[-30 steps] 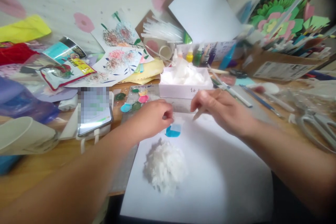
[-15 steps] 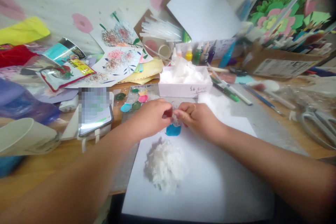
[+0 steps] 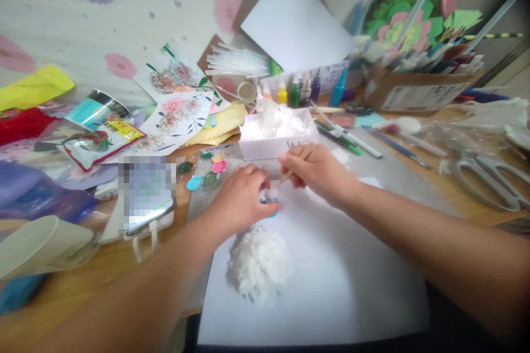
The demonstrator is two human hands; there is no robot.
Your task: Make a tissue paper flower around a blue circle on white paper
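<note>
Two bare hands work over a white sheet of paper (image 3: 356,287) at a crowded table (image 3: 78,276). The right hand (image 3: 317,171) pinches a slim, pale, pointed stick (image 3: 285,177), its fingers closed on the shaft and the tip slanting down to the left. The left hand (image 3: 240,198) rests at the far left part of the sheet, its fingers bent in a loose curve with a gap before the thumb; a small clear-and-blue piece (image 3: 272,214) shows beneath and between them, mostly hidden, and whether the fingers grip it cannot be told. The hands are near each other but apart.

On the near left part of the sheet, just beside the left hand, sits a fluffy white ball (image 3: 260,265). Beyond the hands stands a white box (image 3: 277,149) heaped with white tissue (image 3: 279,121), with a row of color bottles (image 3: 295,91) farther back. Daubs of paint (image 3: 219,165) dot the surface left of the box. A phone (image 3: 149,193) and a tilted cup (image 3: 49,248) lie at left; pens (image 3: 364,146) and scissors (image 3: 476,176) lie at right.
</note>
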